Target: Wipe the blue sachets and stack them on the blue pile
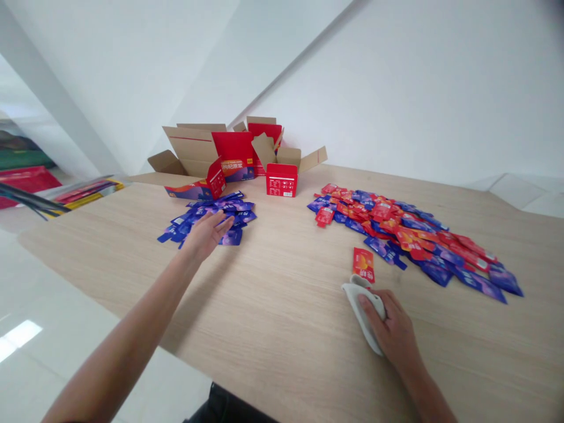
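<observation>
My left hand lies open with its fingertips on the near edge of a loose pile of blue sachets. My right hand grips a folded white cloth against the tabletop. Just beyond the cloth lies a single red sachet, and the cloth's tip comes close to it. Further right spreads a large mixed heap of red and blue sachets, out of reach of both fingers. Behind the blue pile stand open red-and-kraft cardboard boxes and a small red box.
The light wood-grain table ends at a white wall behind and an edge on the left, beyond which lies a glossy tile floor. Flat red and yellow packages sit off the far left corner. Dark clothing shows at the bottom.
</observation>
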{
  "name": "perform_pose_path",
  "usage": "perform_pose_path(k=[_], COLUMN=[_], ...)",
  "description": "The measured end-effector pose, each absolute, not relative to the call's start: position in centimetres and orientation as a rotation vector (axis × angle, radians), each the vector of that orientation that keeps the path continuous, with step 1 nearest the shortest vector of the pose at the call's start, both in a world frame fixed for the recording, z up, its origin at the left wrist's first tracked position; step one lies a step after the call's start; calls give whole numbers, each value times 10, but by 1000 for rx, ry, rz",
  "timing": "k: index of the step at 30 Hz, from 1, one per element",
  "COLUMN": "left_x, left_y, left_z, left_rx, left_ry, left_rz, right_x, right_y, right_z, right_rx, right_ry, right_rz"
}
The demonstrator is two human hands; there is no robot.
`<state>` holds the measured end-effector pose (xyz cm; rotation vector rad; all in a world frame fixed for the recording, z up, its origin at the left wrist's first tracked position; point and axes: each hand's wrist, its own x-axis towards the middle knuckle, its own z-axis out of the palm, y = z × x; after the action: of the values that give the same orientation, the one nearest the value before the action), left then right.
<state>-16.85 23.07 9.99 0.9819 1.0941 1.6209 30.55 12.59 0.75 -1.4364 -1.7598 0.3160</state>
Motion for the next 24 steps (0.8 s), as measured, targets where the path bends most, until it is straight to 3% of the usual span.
perform_pose_path(k=[8,13,17,24], left_x=[-97,-42,16,111], left_y=[129,94,114,196], left_z=[90,102,95,44], left_rx=[1006,1838,2547,2731], left_ry=[1250,1130,929,902], left_rz=[1401,918,611,622], right_x=[301,300,299,299], right_y=[124,125,123,109], right_z=[8,11,15,38], right_rx=[-1431,-1394,-1284,-1133], right_ry=[-1790,-1826,-2022,-2349], right_rz=[346,342,429,791])
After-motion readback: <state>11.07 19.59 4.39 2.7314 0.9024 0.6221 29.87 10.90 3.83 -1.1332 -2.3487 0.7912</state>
